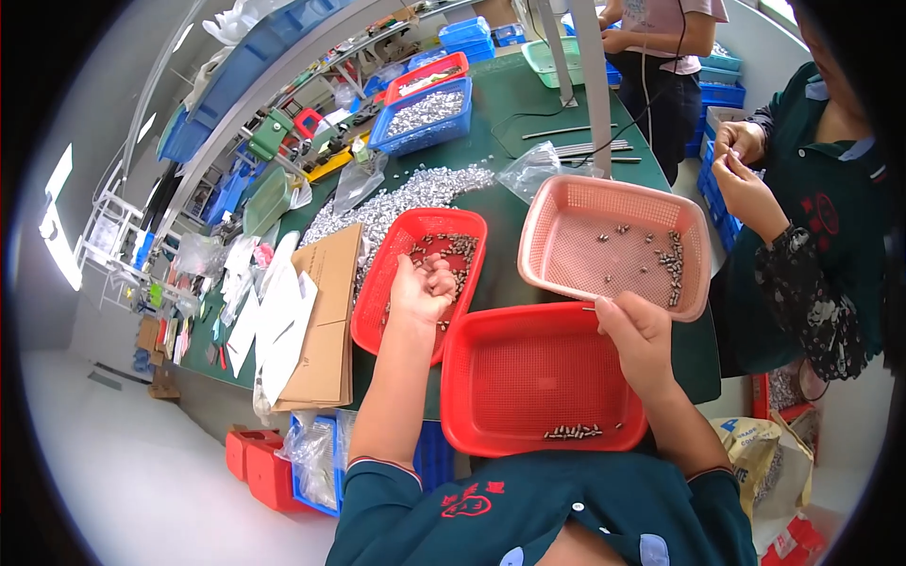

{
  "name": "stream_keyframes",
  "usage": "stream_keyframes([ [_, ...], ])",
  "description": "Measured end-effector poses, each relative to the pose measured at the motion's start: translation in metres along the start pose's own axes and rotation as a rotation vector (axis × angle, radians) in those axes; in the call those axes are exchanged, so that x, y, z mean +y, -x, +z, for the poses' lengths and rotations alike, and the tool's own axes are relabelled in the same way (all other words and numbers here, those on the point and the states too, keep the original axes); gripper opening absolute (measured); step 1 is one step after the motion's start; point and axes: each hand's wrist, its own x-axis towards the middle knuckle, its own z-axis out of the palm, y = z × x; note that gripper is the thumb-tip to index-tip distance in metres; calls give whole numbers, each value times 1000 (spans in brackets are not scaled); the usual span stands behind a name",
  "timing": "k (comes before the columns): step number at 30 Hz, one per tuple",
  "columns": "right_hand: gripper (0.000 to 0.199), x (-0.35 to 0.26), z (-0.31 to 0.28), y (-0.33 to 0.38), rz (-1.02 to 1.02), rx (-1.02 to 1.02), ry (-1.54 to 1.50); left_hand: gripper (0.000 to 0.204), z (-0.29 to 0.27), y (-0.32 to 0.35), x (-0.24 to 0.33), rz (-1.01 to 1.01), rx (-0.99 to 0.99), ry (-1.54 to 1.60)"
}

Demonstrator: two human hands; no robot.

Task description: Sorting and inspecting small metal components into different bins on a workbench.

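Observation:
My left hand (424, 287) is over a red basket (377, 323), palm up with its fingers curled in. Whatever may lie in those fingers is hidden. Small metal fittings (460, 247) are scattered in that basket around the hand. Over the right rim of a nearer red basket (510, 373), my right hand (639, 341) is closed in a pinch on a thin metal pin (589, 308), whose tip pokes out to the left. A small cluster of metal parts (573, 432) lies along the near edge inside this basket.
A pink basket (536, 271) with metal fittings stands far right. Behind lie a heap of silvery parts (415, 193), a blue bin (462, 123) and metal rods (590, 148). Folded cardboard (326, 330) borders the left. A co-worker's hands (746, 179) are at the right; another person stands behind.

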Motion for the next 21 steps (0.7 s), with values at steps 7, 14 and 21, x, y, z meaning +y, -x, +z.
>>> stream_keyframes([
  [7, 26, 4, 2, 1, 57, -20, -8, 34, 3, 23, -59, -31, -181, 3],
  [14, 20, 16, 0, 1, -60, -44, 123, 25, 20, 71, -100, -233, -440, -282],
  [21, 17, 10, 0, 1, -42, -118, 108, 15, 21, 88, -119, -242, -525, -427],
])
